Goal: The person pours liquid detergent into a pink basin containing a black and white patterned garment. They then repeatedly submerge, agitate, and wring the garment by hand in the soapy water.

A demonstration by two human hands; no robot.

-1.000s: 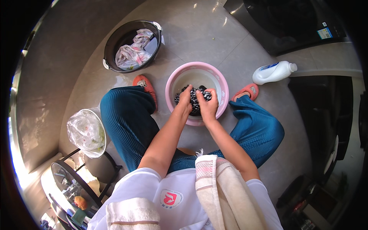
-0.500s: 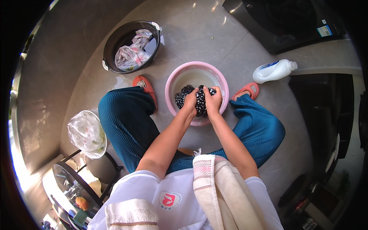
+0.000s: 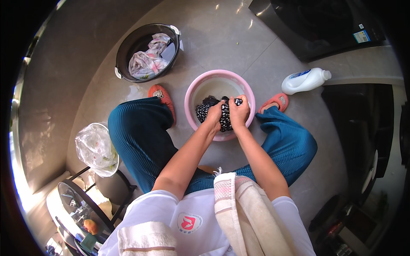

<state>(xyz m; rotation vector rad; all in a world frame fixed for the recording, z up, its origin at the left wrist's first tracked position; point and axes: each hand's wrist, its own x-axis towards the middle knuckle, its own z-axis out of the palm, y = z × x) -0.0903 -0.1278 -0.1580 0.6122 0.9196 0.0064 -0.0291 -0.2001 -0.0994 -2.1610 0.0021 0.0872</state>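
Observation:
Between my feet a pink-rimmed basin stands on the floor with cloudy water inside. A black cloth with small white patterns is bunched up over it, part of it lying in the water on the left. My left hand grips the cloth on its left side, thumb on top. My right hand is closed round the same cloth just beside it, with a bit sticking out above the fingers. The undersides of both hands are hidden.
A dark tub holding pale pink-stained laundry stands at the far left. To the right lies a white bottle beside my slipper. A bag-lined bin and a black-framed cart stand at the left.
Both hands have shifted very slightly on the cloth, the right one turning a little. The cloth stays bunched between them, and the basin is in the same place.

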